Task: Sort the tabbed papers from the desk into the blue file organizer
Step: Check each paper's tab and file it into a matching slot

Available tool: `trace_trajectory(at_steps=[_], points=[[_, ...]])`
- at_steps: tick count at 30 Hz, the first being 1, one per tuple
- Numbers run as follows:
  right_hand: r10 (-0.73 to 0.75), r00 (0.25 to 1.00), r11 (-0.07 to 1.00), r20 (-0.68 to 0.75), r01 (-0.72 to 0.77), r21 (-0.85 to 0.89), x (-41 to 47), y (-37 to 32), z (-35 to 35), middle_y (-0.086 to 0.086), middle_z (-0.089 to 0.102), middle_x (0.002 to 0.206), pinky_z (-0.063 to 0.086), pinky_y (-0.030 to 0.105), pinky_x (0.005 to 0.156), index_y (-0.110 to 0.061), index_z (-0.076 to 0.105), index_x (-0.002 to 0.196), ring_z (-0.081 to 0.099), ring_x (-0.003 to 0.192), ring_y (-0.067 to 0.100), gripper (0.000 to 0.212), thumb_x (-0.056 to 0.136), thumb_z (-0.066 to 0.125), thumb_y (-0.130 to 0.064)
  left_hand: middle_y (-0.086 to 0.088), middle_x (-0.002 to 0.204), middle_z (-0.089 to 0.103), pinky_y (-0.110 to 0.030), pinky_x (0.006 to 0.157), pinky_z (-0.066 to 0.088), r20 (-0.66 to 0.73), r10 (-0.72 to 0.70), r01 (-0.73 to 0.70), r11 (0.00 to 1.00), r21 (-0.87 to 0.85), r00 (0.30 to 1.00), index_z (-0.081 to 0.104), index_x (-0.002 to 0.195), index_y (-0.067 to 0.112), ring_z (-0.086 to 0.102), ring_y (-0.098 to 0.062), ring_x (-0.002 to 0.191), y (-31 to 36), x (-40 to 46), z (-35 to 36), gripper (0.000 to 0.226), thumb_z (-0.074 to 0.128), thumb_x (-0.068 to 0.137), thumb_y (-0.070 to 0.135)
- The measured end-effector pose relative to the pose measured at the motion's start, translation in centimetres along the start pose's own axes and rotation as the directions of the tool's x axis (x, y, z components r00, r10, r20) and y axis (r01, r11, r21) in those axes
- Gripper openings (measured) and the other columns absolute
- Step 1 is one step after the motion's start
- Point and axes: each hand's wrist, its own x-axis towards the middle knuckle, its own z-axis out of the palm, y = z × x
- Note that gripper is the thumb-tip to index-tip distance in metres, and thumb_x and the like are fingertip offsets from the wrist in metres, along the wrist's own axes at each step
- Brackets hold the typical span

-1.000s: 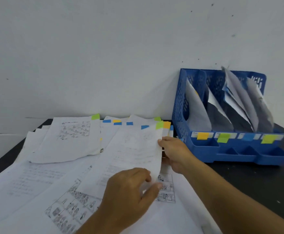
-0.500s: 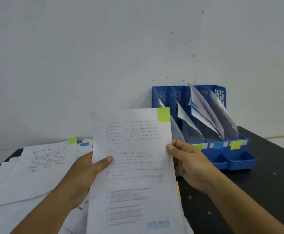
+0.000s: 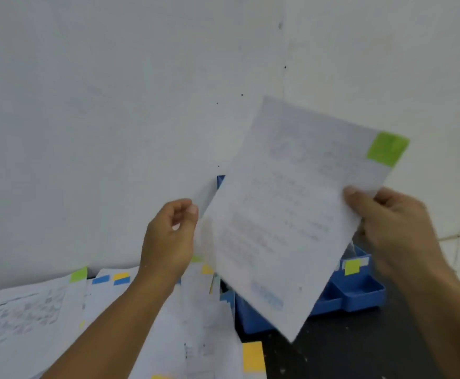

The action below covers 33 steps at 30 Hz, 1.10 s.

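Observation:
I hold a white printed sheet [image 3: 286, 214] with a green tab [image 3: 387, 149] at its top right corner, raised and tilted clockwise in front of the blue file organizer [image 3: 360, 294]. My right hand [image 3: 395, 231] grips the sheet's right edge. My left hand [image 3: 168, 239] is curled with its fingertips at the sheet's left corner; blur hides whether they still pinch it. The sheet covers most of the organizer. One green slot label [image 3: 352, 267] shows on its front. More tabbed papers [image 3: 32, 310] lie spread on the desk at the lower left.
The black desk [image 3: 360, 351] shows bare at the lower right, in front of the organizer. A sheet with a yellow tab [image 3: 253, 355] lies near the bottom centre. A white wall [image 3: 114, 105] stands close behind the desk.
The green-tabbed sheet has risen off the pile, moved right and tilted clockwise in front of the organizer. My left hand has slid from its left edge to the corner.

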Motion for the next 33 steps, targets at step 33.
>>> trace_trajectory(at_steps=[33], points=[[-0.46, 0.826, 0.577, 0.326, 0.557, -0.598, 7.0, -3.5, 11.9, -0.001, 0.067, 0.071, 0.048, 0.03, 0.06, -0.026, 0.068, 0.082, 0.057, 0.061, 0.021, 0.023, 0.098, 0.053, -0.033, 0.006, 0.077, 0.066, -0.024, 0.055, 0.056, 0.007, -0.122, 0.122, 0.992, -0.032, 0.992, 0.059, 0.077, 0.027, 0.068, -0.01, 0.055, 0.4, 5.5, 10.1, 0.017, 0.063, 0.091, 0.02]])
